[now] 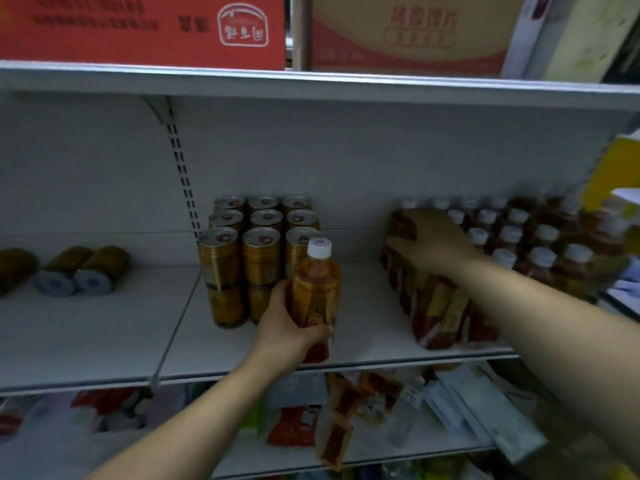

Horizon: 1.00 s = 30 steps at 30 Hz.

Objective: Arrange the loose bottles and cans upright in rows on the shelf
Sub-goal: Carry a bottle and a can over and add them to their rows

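Fingers (323,332) of my left hand (282,329) are wrapping the tea bottle (314,296) upright beside the can block (258,258), so I'm lowering it squarely while my right hand (433,239) is lying open-fingered on the bottle rows (519,244).

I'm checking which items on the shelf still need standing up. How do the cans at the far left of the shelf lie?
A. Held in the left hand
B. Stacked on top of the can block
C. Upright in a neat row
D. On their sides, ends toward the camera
D: the cans at the far left lie on their sides on the shelf, silver ends toward the camera, apart from the upright can block.
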Each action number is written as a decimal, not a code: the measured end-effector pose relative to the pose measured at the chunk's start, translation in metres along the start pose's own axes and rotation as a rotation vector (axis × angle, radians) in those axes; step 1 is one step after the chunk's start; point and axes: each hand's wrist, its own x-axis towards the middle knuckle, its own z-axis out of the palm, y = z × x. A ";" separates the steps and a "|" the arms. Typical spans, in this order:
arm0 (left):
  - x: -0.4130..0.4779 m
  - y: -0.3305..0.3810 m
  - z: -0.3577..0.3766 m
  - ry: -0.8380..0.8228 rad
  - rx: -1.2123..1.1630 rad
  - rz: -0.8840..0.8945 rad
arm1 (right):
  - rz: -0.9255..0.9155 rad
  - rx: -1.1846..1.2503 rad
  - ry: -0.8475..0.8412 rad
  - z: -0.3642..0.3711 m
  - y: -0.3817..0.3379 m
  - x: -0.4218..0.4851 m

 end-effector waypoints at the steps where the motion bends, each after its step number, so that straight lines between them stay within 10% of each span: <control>1: 0.002 0.001 0.011 -0.020 0.002 -0.003 | 0.008 -0.055 -0.009 -0.007 0.011 0.000; 15: 0.040 -0.001 0.149 -0.088 0.037 0.026 | 0.126 -0.042 -0.357 -0.016 0.104 0.017; 30: 0.112 -0.014 0.163 -0.059 0.111 0.040 | 0.130 -0.089 -0.347 -0.007 0.111 0.020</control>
